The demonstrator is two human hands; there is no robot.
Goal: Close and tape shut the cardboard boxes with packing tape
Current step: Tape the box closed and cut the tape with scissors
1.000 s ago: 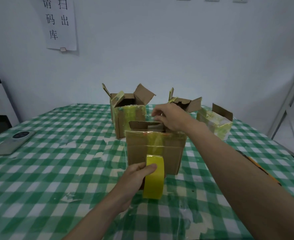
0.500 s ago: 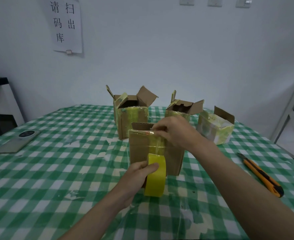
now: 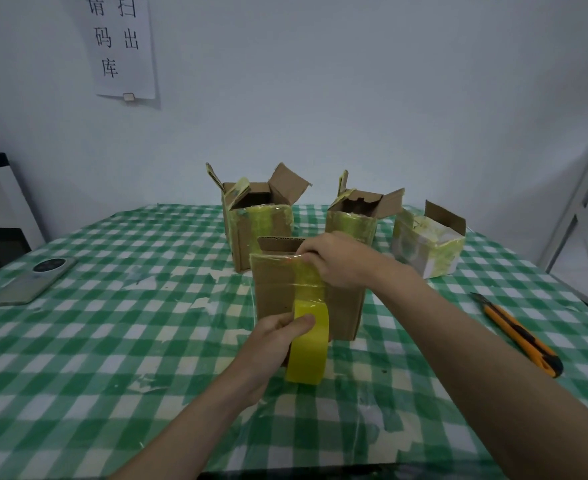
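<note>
Head cam count: four cardboard boxes on our checkered table (image 3: 119, 341)
Front box (image 3: 275, 292): nearest us, mid-table
Back boxes: three (image 3: 261, 223) (image 3: 351, 223) (image 3: 427, 247), flaps up
Tape roll (image 3: 308, 344): one, yellow, gripped in our left hand (image 3: 275, 341)
Right hand (image 3: 341, 261): pinching the tape strip at the front box's top edge
Utility knife (image 3: 517, 334): one, right side
Phone (image 3: 33, 280): one, left side

Your right hand (image 3: 341, 259) has come forward from far top edge of near box (image 3: 306, 292) to its front top edge, fingers now pinching tape strip (image 3: 308, 284) there. Strip now runs down box front to yellow roll (image 3: 308, 344). Your left hand (image 3: 275, 344) has drawn roll slightly lower. Orange knife (image 3: 517, 334) now in view at right.
</note>
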